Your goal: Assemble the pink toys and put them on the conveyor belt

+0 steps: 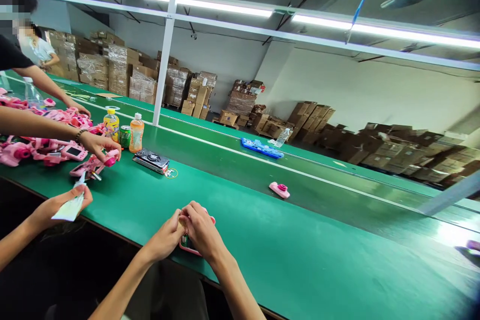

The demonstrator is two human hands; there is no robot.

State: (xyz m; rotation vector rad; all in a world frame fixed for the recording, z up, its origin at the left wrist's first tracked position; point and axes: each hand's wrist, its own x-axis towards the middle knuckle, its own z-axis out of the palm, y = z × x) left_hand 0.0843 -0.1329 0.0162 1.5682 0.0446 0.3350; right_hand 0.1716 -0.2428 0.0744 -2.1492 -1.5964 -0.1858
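Pink toy camera (190, 251): between the person's two hands, at the near side of the green worktable (318, 270); mostly covered, a pink rim and dark panel showing below the fingers.
Writing: none legible; labels on the yellow bottle (111, 124), orange-tinted bottle (136, 133) and green can (125, 136) are too small to read.
Table edge: just below the camera, slanting down to the right.
Room: green surface runs on rightward from the right hand (202, 230); a second pink camera (279, 190) lies farther off, on the green strip beyond.
Pointing: the held camera's facing and long axis cannot be told; the second one's long axis runs roughly along the strip.
Right fingers: curled over the camera, clamped on it.
Left hand (165, 237): fingertips together, meeting the right ones; whether they grip the camera cannot be told.
Leftward: a co-worker's hand (73, 202) pinches a pale slip (69, 208); another, wristbanded hand (98, 144) reaches onto pink cameras in a pile (48, 137).
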